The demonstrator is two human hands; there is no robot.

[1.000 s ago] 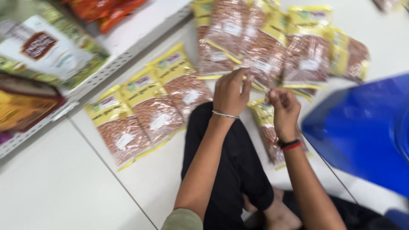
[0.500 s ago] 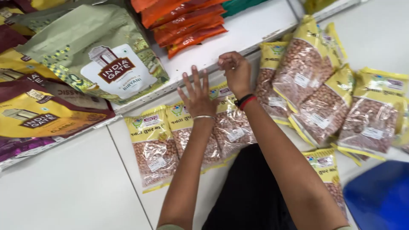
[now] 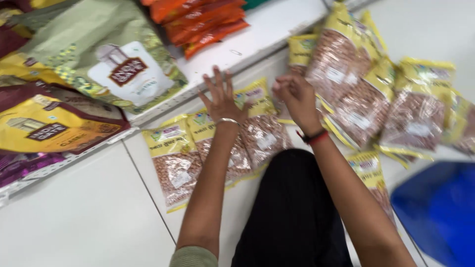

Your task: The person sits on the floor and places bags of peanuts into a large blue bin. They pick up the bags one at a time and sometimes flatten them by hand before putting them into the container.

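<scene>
My left hand (image 3: pixel 222 98) is spread flat with fingers apart, hovering over or resting on a row of yellow-topped clear packets of peanuts (image 3: pixel 174 158) lying on the white floor. My right hand (image 3: pixel 294 94) is curled, fingers closed at the top edge of one packet (image 3: pixel 258 129); whether it grips the packet is unclear. A silver bangle sits on the left wrist, red and black bands on the right. My black-clad knee (image 3: pixel 292 212) is between my arms.
A pile of more peanut packets (image 3: pixel 366 94) lies to the right. A low white shelf (image 3: pixel 257 34) holds large rice bags (image 3: pixel 106 64) and orange packets (image 3: pixel 203 22). A blue crate (image 3: pixel 440 207) sits at lower right.
The view has swung from the peanut pile toward the shelf. Both hands moved from the pile to the row of packets by the shelf edge; the left hand opened flat.
</scene>
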